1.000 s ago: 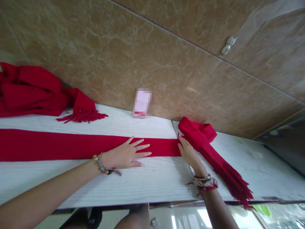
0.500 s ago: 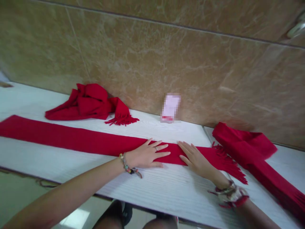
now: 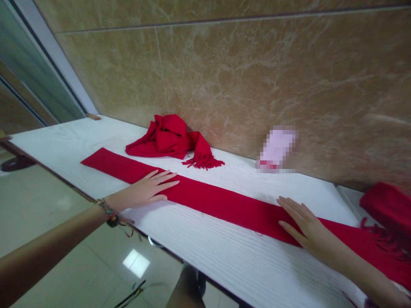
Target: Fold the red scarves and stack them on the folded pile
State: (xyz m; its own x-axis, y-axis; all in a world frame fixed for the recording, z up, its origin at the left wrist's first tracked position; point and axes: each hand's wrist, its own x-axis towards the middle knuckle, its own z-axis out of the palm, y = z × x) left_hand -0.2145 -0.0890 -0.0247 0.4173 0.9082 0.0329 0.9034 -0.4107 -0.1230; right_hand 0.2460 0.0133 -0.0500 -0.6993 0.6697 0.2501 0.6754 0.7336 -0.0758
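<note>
Along the white table [image 3: 205, 233], the red scarf [image 3: 221, 202] stretches flat beneath your left hand [image 3: 150, 187] and right hand [image 3: 310, 226], both unclenched, fingers extended; a bunched scarf [image 3: 170, 139] lies behind.

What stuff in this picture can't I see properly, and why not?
All in the head view:
Pink thing: pixelated, so any writing is unreadable.
Red cloth at far right: cut off by the right edge.
Flat red scarf: partly covered by the left hand and right hand.
Crumpled red scarf: its folds hide its inner parts.
</note>
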